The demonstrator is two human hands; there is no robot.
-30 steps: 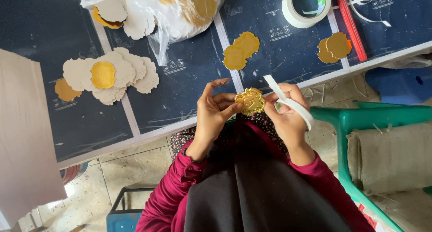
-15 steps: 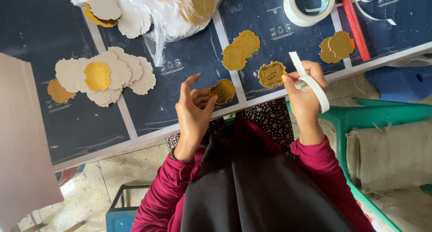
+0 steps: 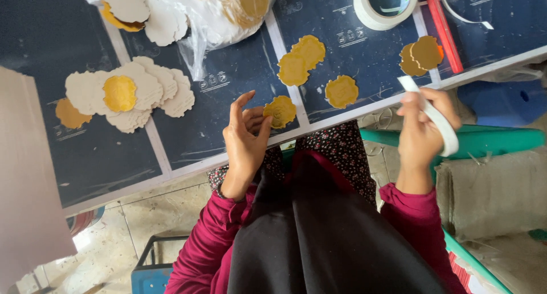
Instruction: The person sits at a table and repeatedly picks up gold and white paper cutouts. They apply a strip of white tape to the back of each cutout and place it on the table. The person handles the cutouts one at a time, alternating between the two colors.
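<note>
Fingers of my left hand [image 3: 246,139] spread open by a gold disc [image 3: 280,111]; my right hand [image 3: 420,127] pinches white tape [image 3: 439,123] up, ready to stick.

Table: dark blue top [image 3: 228,129] crossed by pale strips, its pale edge toward the person.
Landmark: white tape roll [image 3: 385,4] at the far edge.
Left of roll: clear plastic bag [image 3: 211,12] of discs; beyond it, a fan of white scalloped discs [image 3: 148,92] with one gold disc on top.
Below roll: gold pair [image 3: 302,60], overlapping; single gold disc [image 3: 342,91] near the edge.
Below-left of roll: gold disc [image 3: 280,111] at the edge.
Right of roll: red strip [image 3: 443,29]; gold stack [image 3: 421,54].
</note>
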